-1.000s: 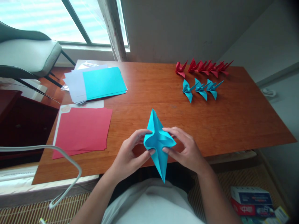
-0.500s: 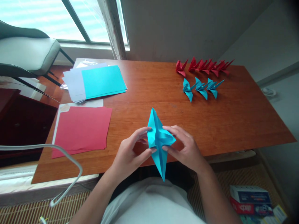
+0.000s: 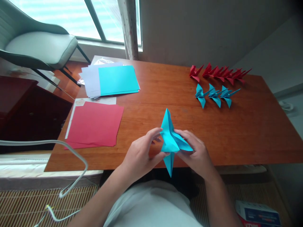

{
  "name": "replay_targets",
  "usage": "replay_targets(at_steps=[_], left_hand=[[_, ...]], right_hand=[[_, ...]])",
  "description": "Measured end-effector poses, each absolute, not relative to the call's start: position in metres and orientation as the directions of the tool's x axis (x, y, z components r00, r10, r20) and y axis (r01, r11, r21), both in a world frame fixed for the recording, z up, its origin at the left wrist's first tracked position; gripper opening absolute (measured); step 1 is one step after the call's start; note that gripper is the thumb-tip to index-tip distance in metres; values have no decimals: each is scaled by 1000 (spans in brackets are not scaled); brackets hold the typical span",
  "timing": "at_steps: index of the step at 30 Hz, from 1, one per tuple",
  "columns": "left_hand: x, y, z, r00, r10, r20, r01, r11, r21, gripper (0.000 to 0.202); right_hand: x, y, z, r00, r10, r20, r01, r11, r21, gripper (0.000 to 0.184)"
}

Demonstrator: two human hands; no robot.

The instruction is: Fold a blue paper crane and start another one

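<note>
A partly folded blue origami paper (image 3: 169, 138) is held up over the table's near edge, one long point upward and another toward my body. My left hand (image 3: 144, 151) pinches its left side between thumb and fingers. On the opposite side my right hand (image 3: 195, 149) grips it, with the thumb partly hidden behind a flap that juts to the right. Blue paper cranes (image 3: 214, 95) stand in a row at the far right, three in all. Behind them runs a row of several red paper cranes (image 3: 222, 74).
Red paper sheets (image 3: 96, 124) lie at the table's left, with blue sheets (image 3: 119, 80) and white sheets (image 3: 91, 82) beyond. A white cable (image 3: 78, 157) loops at the lower left. A chair (image 3: 42, 47) stands by the window; boxes (image 3: 259, 214) sit at the lower right.
The blue paper has turned and its middle has opened out, with a flap now pointing down at the front. My right thumb has slipped behind it. The camera view has shifted and tilted slightly.
</note>
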State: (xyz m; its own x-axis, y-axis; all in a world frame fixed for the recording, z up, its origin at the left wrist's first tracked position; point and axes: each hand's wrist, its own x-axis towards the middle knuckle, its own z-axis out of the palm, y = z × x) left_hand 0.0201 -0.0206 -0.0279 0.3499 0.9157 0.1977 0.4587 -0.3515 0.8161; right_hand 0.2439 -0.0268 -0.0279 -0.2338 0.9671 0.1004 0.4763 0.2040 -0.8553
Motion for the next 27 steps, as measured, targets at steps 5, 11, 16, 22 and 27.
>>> replay_targets(at_steps=[5, 11, 16, 22, 27], left_hand=[[19, -19, -24, 385, 889, 248, 468, -419, 778, 50], [19, -18, -23, 368, 893, 261, 508, -427, 748, 48], [19, -19, -22, 353, 903, 245, 511, -405, 758, 42], [20, -18, -25, 331, 918, 218, 436, -354, 827, 38], [21, -17, -27, 349, 919, 183, 366, -313, 877, 44]], right_hand=[[243, -26, -29, -238, 965, 107, 479, 212, -852, 44], [242, -27, -28, -235, 966, 104, 496, 212, -842, 43], [241, -27, -27, -241, 966, 97, 500, 209, -840, 44], [240, -27, -26, -237, 966, 99, 500, 209, -840, 46], [240, -27, -29, -222, 970, 96, 500, 198, -843, 47]])
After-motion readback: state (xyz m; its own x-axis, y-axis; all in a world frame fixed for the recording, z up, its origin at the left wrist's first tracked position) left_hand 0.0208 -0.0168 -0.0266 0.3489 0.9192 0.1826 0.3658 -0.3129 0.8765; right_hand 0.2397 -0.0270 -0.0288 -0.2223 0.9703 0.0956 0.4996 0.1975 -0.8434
